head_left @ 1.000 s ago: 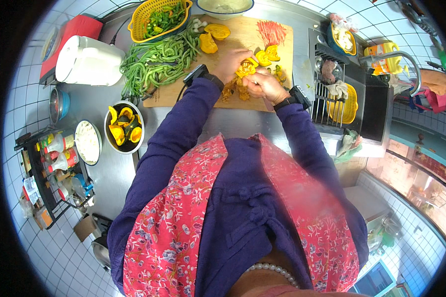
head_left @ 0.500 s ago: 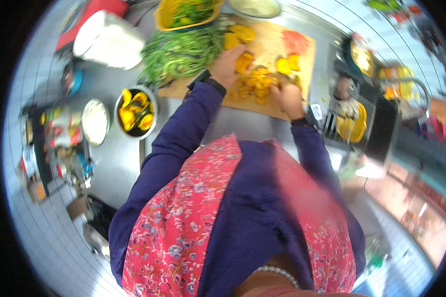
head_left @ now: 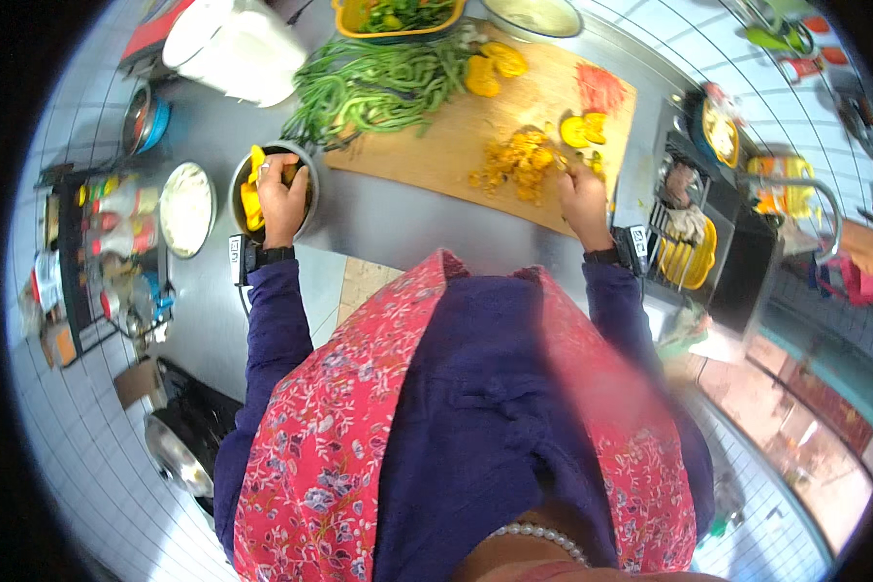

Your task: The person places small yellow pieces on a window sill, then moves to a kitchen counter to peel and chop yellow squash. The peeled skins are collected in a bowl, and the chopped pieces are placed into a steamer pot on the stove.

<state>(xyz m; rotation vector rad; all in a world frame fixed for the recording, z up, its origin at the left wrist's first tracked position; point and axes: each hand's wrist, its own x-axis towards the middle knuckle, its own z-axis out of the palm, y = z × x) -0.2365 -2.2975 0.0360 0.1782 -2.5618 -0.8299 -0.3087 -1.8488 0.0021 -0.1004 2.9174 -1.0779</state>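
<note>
My left hand [head_left: 283, 199] is at 10 o'clock from my body. It reaches into a round metal bowl [head_left: 306, 173] on the gray surface [head_left: 398, 218]. My fingers curl over yellow pepper pieces [head_left: 252, 189] in the bowl, but I cannot tell if I am gripping one. My right hand [head_left: 584, 199] is at 1 o'clock. It rests on the near edge of the wooden cutting board [head_left: 446, 145], fingers bent down. I cannot tell if it holds anything. A pile of small chopped yellow bits [head_left: 519, 160] lies on the board just beside this hand, at its 10 o'clock. Farther up the board are yellow slices [head_left: 582, 128] and chopped red bits [head_left: 601, 89]. A heap of green beans [head_left: 378, 82] lies at 12 o'clock, across the far left end of the board. A white plate [head_left: 186, 209] sits just left of the bowl.
</note>
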